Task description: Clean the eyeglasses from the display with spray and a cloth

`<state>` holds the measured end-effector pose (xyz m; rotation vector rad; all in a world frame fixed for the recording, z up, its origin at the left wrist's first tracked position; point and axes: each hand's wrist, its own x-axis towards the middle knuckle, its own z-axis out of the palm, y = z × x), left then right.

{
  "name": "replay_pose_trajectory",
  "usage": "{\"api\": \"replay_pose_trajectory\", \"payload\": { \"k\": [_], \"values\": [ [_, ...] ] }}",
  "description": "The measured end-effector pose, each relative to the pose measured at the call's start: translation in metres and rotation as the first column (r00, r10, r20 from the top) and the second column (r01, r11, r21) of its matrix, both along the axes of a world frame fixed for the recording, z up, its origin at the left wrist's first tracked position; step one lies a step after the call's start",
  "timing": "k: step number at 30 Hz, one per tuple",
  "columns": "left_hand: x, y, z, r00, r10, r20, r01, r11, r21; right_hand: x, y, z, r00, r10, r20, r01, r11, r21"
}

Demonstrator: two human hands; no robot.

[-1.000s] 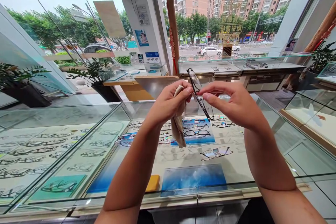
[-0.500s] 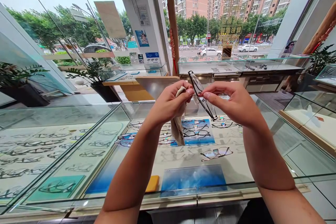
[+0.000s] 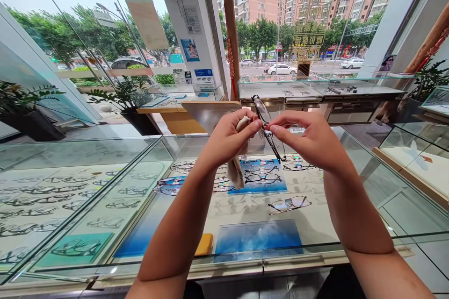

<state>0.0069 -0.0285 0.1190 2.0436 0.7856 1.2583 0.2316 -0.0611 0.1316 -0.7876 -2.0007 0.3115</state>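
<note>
Above the glass display case, a pair of dark-framed eyeglasses (image 3: 261, 108) is held tilted between my two hands. My left hand (image 3: 231, 138) is closed, its thumb and finger pinching the glasses near the middle, with a beige cloth (image 3: 235, 174) bunched in the palm and hanging below. My right hand (image 3: 308, 138) is closed too, its thumb and fingertips gripping the glasses from the other side. Below the hands, more eyeglasses (image 3: 290, 204) lie in the case, several of them on a blue card (image 3: 283, 182).
The glass case (image 3: 263, 261) spans the front, with a blue sheet (image 3: 259, 238) and a yellow case (image 3: 204, 245) near its edge. A wooden-edged mirror or board (image 3: 210, 114) stands behind my left hand. Another glass case (image 3: 421, 149) is at the right.
The glasses have turned slightly between my fingers. The hanging cloth has swung a little left and its lower end is higher.
</note>
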Motion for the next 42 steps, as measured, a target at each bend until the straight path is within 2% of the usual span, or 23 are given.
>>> {"api": "replay_pose_trajectory", "payload": {
  "k": [7,15,21,25,32,37,42],
  "values": [
    [0.001,0.002,0.001,0.999,0.04,-0.016,-0.039,0.997,0.06,-0.003,0.001,-0.002,1.0,0.022,-0.008,-0.022,0.999,-0.025],
    [0.001,0.003,0.002,0.998,0.063,-0.002,-0.063,0.997,0.047,-0.006,0.004,-0.003,0.998,0.03,-0.056,-0.032,0.998,-0.045],
    [0.002,0.004,0.002,0.997,0.068,0.047,-0.072,0.994,0.084,-0.01,0.018,-0.01,0.964,0.036,-0.263,-0.085,0.981,-0.176],
    [0.0,0.006,0.001,0.995,0.084,0.048,-0.089,0.99,0.112,-0.009,0.032,-0.014,0.953,0.092,-0.288,-0.174,0.946,-0.275],
    [-0.003,0.01,0.0,0.999,-0.02,0.032,0.017,0.996,0.092,-0.005,0.041,-0.015,0.904,0.179,-0.388,-0.32,0.886,-0.337],
    [-0.008,0.013,-0.001,0.992,-0.108,0.065,0.111,0.993,-0.048,-0.004,0.038,-0.012,0.885,0.202,-0.419,-0.37,0.852,-0.371],
    [-0.013,0.02,-0.001,0.982,-0.161,0.098,0.17,0.981,-0.093,-0.004,0.033,-0.007,0.867,0.236,-0.439,-0.423,0.815,-0.397]
  ]
}}
